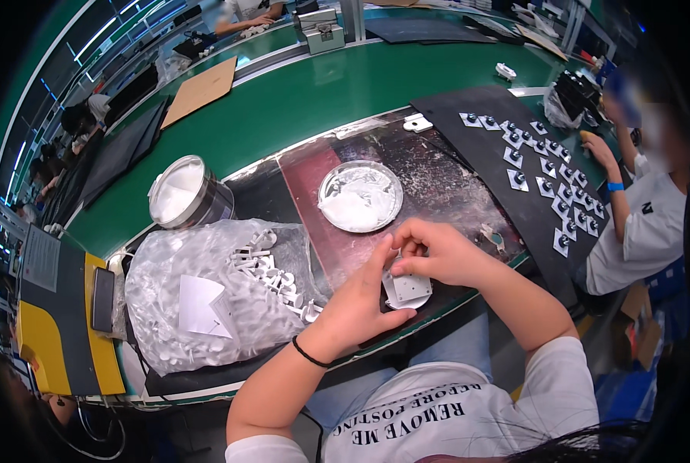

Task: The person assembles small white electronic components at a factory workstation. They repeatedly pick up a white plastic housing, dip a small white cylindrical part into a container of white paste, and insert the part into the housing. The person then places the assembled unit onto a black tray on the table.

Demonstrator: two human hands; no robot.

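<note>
A white round part with a square block on it (408, 291) is at the table's front edge, partly covered by my hands. My left hand (353, 309) is beside it, its fingers stretched out and its thumb spread along the part's near edge. Over the part, my right hand (445, 255) has thumb and fingertips pinched together close to the left fingertips. Whatever the pinch holds is too small to make out. Just beyond the hands sits a shallow round dish (360, 174) with white paste in it.
On the left lie a clear plastic bag of white parts (183, 285), a tub of white paste (198, 204) and a dark phone (103, 299). Rows of small square pieces cover a black board (484, 147) at right. A co-worker (638, 216) sits beyond it. Behind runs a green surface (299, 100).
</note>
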